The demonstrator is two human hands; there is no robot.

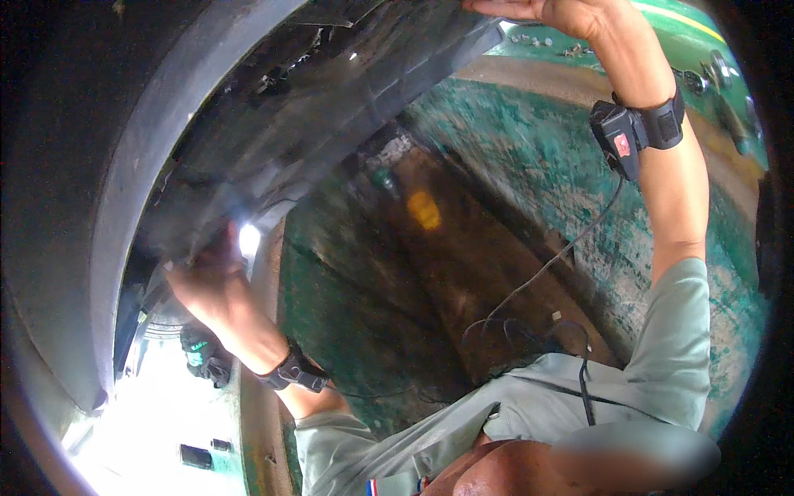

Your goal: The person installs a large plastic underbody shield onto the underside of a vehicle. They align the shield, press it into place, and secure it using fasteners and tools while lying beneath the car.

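Above me spreads a dark panel [331,124], like the underside of a vehicle, with a torn or broken patch near its upper part. My left hand [211,269] reaches up against this panel at the left, beside a bright gap. Blur and shadow hide its fingers, and I cannot make out whether it holds anything. At the top edge of the view, my right hand [566,12] is raised with its fingers stretched out along the panel's far end. Part of that hand is cut off by the frame. No object shows in it.
Below is a pit with worn green walls [529,174] and a brown floor [430,273]. Small metal fasteners [529,40] and a dark tool [728,107] lie on the right ledge. Black cylindrical pieces [196,456] stand lower left. A thin cable [546,277] hangs from my right wrist device.
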